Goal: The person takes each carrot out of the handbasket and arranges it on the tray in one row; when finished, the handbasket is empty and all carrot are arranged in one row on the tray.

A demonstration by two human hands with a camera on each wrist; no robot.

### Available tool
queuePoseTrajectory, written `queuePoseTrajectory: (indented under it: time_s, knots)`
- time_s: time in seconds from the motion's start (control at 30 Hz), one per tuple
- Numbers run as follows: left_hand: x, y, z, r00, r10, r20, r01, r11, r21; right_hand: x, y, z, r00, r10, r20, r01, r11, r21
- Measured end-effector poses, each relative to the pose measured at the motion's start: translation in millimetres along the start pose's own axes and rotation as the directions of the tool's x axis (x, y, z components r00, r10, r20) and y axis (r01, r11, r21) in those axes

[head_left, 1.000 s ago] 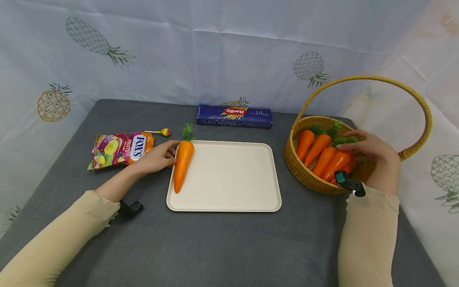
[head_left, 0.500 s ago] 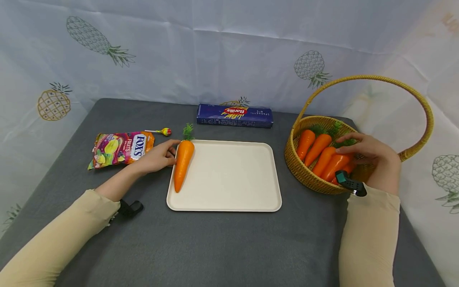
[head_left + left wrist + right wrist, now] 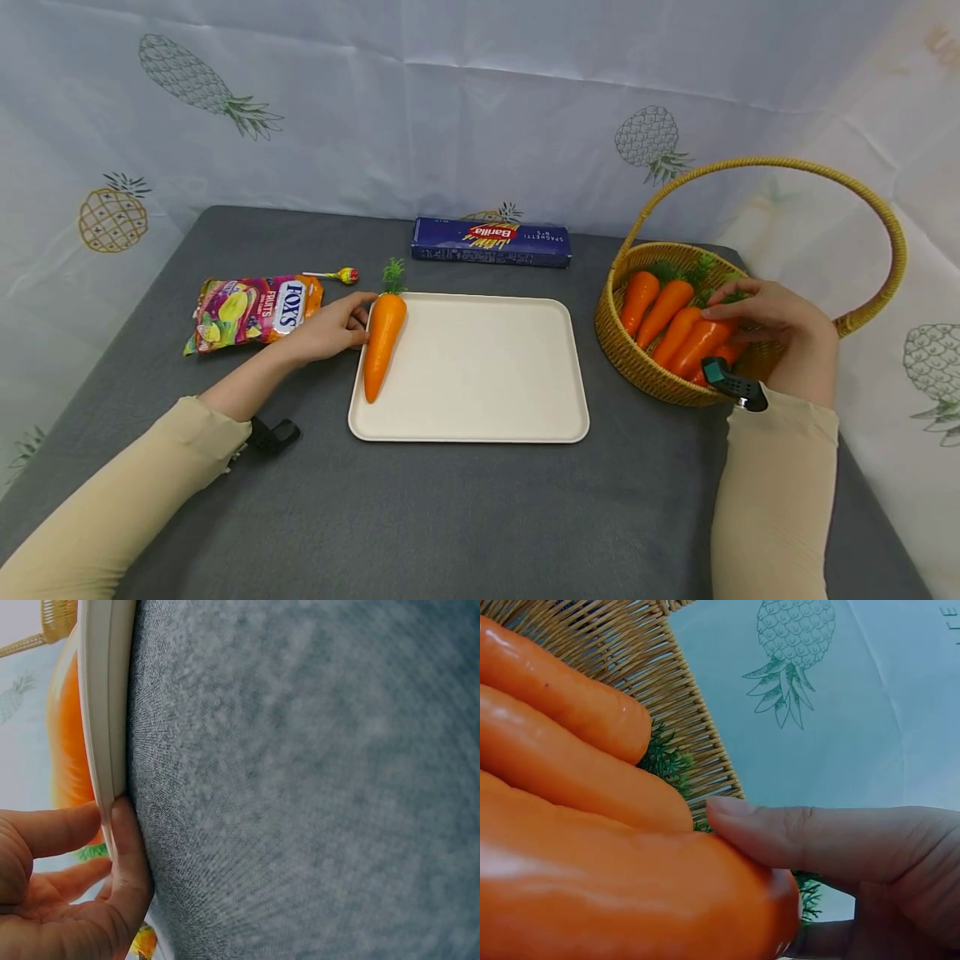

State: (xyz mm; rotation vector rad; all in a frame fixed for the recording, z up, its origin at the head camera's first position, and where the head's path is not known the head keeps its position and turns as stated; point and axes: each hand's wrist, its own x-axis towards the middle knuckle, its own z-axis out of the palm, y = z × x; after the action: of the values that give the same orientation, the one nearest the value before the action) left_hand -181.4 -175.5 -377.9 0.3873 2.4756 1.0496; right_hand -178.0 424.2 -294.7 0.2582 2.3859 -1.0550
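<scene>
— At the right of the table (image 3: 465,517), what is grasped by the right hand (image 3: 772,310)?

— The leafy end of a thick carrot (image 3: 699,348) is pinched there, inside the wicker basket (image 3: 628,360); the thumb is pressed on its upper side, and the carrot is pointed from the fingertips toward the near left.

— And by the left hand (image 3: 330,329)?

— The left rim of the cream tray (image 3: 487,375) is held between thumb and fingers. Just to the right of those fingertips, a single carrot (image 3: 384,346) is laid along the tray's left end, its greens (image 3: 393,275) carried past the far edge. Whether it is touched by the fingers cannot be told.

— What is hidden?

— In the basket, part of the greens and an orange shape at the right are covered by the right hand and the wrist camera (image 3: 731,383). The fingers under the gripped carrot are mostly concealed in the right wrist view. In the left wrist view, only a strip of rim and an orange patch are shown beside the blurred tabletop. Both sleeves are cut off by the frame.

— What else is contained?

— More carrots (image 3: 663,312) are packed left of the gripped one. Sweets are pictured on the FOX'S bag (image 3: 255,312) at the left; its contents cannot be seen.
</scene>
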Motion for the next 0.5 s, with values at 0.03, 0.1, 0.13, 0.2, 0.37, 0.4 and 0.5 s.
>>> queuePoseTrajectory:
  time_s: [0.03, 0.1, 0.13, 0.2, 0.37, 0.4, 0.5]
  knots:
    - [-0.1, 0.0, 0.1, 1.000, 0.000, 0.000, 0.000, 1.000, 0.000, -0.6, -0.7, 0.0, 1.000, -0.005, -0.009, 0.005, 1.000, 0.008]
    - [-0.4, 0.2, 0.2, 1.000, 0.001, 0.000, -0.001, 1.000, 0.000, -2.3, -2.6, -0.9, 0.999, -0.018, -0.028, 0.019, 1.000, 0.019]
    - [-0.4, 0.3, 0.2, 1.000, 0.001, -0.001, -0.001, 1.000, 0.000, -3.6, -4.1, -1.4, 0.999, -0.025, -0.045, 0.026, 0.999, 0.020]
    - [-0.6, 0.5, 0.3, 1.000, 0.000, -0.002, 0.000, 1.000, 0.002, -6.7, -7.7, -3.4, 0.996, -0.036, -0.075, 0.039, 0.999, 0.033]
    - [-0.9, 0.8, 0.2, 1.000, -0.002, -0.003, 0.002, 1.000, 0.003, -15.5, -16.9, -8.4, 0.982, -0.079, -0.173, 0.093, 0.993, 0.077]
    - [-0.9, 0.8, 0.2, 1.000, -0.002, -0.002, 0.002, 1.000, 0.004, -17.1, -18.3, -8.9, 0.977, -0.093, -0.194, 0.114, 0.988, 0.100]
    - [-0.8, 0.6, 0.0, 1.000, -0.002, -0.001, 0.002, 1.000, 0.003, -21.2, -21.5, -9.9, 0.962, -0.147, -0.231, 0.192, 0.963, 0.189]
